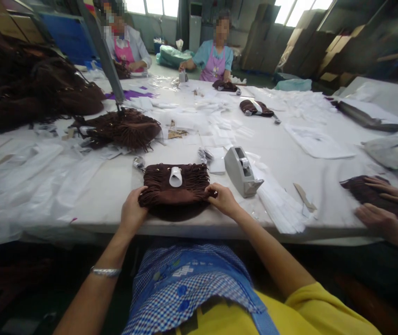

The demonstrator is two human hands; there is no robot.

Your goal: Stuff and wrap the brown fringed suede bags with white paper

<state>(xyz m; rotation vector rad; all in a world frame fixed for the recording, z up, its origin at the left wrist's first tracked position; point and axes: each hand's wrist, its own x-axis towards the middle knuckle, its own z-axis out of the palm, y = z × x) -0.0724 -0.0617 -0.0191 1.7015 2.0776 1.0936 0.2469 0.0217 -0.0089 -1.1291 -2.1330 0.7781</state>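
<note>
A dark brown fringed handbag [176, 196] lies at the table's front edge before me, with a white paper roll [175, 177] standing out from its upper middle. My left hand [134, 207] grips the bag's left end, fingers partly hidden behind it. At the right end, my right hand [222, 199] pinches the bag between thumb and fingers. Wrapped silvery pieces [138, 162] stick out past the bag's top left corner, and similar ones [205, 155] past its top right. A grey tape dispenser [242, 172] stands just right of the bag.
White paper strips [279, 204] and a box cutter [304, 197] lie to the right. Farther right, a co-worker's hands [382, 216] press on another brown bag. A fringed bag [125, 129] and a heap of bags [38, 83] sit left, near a metal post [103, 51]. Two people work across the table.
</note>
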